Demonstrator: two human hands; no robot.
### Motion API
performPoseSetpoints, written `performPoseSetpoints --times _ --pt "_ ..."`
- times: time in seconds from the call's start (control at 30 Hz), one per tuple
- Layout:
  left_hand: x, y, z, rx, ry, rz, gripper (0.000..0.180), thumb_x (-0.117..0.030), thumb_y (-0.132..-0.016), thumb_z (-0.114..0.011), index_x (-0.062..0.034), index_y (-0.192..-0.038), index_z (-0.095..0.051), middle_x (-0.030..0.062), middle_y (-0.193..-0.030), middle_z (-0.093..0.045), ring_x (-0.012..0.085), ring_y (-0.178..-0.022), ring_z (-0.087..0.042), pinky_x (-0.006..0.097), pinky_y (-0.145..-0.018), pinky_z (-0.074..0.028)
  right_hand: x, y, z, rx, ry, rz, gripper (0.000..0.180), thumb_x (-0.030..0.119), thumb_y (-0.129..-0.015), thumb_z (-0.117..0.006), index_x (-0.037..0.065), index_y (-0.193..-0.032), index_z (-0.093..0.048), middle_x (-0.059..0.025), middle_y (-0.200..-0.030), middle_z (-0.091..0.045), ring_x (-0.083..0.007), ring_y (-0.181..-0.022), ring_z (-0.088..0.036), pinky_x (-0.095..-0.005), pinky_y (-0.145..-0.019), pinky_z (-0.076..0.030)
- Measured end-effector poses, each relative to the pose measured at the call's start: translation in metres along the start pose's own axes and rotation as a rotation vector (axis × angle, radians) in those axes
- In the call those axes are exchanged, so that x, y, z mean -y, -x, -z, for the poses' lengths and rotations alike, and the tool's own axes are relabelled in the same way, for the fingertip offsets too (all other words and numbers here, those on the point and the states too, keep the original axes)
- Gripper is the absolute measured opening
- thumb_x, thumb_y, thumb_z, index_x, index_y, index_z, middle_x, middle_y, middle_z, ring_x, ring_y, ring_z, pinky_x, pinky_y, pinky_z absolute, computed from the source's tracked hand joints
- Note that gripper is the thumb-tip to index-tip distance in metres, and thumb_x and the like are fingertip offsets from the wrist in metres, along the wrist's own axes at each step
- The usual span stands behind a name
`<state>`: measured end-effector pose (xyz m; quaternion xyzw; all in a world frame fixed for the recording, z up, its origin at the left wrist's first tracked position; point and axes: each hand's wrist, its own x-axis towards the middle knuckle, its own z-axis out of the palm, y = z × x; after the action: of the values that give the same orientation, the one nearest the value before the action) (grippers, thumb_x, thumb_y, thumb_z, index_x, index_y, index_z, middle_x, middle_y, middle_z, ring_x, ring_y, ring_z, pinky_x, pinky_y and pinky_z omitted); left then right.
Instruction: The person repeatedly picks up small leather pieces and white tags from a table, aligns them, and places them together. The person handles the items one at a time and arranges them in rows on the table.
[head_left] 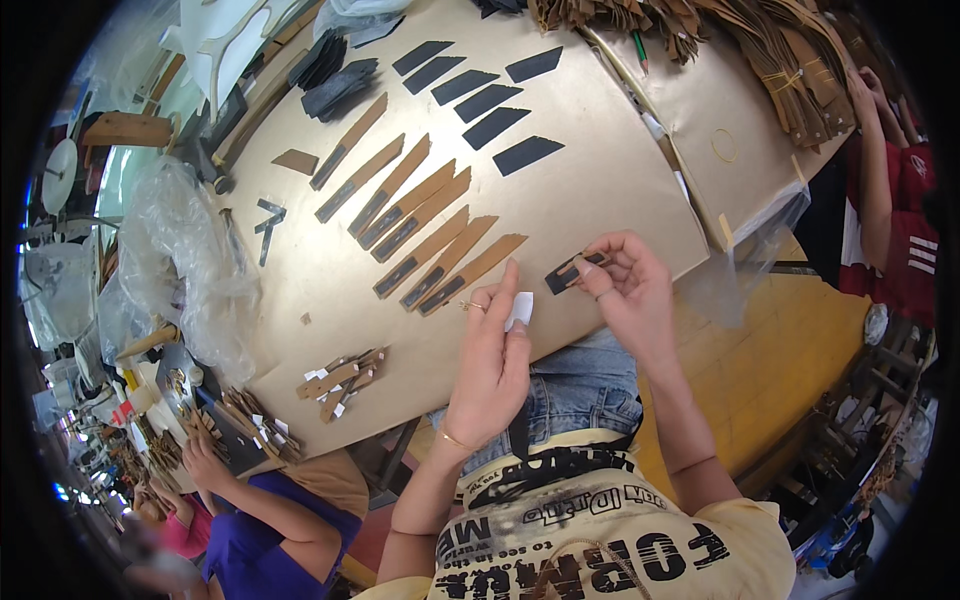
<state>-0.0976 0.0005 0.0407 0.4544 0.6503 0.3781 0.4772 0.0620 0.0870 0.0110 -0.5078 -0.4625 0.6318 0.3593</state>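
My right hand (637,305) pinches a small dark strip (561,277) with a brown piece showing on it, just over the table's near edge. A small white slip (519,311) is held between the thumb and fingers of my left hand (492,362), whose index finger points up. Beyond my left hand lie several slanted brown leather-like strips (480,270) in a loose row, with dark patches on their lower ends. Farther off, several black slanted pieces (486,102) are spread out flat.
A stack of black pieces (340,90) lies at the far left. Small brown pieces with white tags (342,383) sit near the left front edge. Crumpled clear plastic (185,265) covers the left side. Bundled brown strips (800,85) rest at the far right. Co-workers' arms (877,200) appear at both sides.
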Motion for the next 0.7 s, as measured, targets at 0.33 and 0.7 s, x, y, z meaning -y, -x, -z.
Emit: performPoseSetpoints --times 0.33,0.7 --pt "-0.003 -0.018 -0.006 0.080 -0.151 -0.063 0.054 0.005 -0.097 -0.045 0.0007 -0.150 -0.037 0.0120 -0.106 -0.048 0.0134 -0.080 -0.056 0.025 -0.069 -0.053 0.001 -0.001 0.000 0.006 -0.004 0.012 0.013 -0.003 -0.090 -0.064 -0.003 -0.103 -0.059 -0.0033 -0.085 -0.065 -0.0049 -0.077 -0.062 -0.0183 -0.067 -0.051" --pt "-0.010 -0.041 -0.005 -0.085 0.028 0.165 0.020 -0.001 -0.084 -0.075 0.0061 -0.101 -0.070 0.0082 -0.082 -0.068 0.0101 -0.067 -0.067 0.023 -0.061 -0.055 0.002 -0.001 0.000 0.007 0.034 0.010 0.012 -0.002 -0.090 -0.064 -0.003 -0.101 -0.060 -0.0026 -0.084 -0.063 -0.0048 -0.077 -0.061 -0.0184 -0.067 -0.051"
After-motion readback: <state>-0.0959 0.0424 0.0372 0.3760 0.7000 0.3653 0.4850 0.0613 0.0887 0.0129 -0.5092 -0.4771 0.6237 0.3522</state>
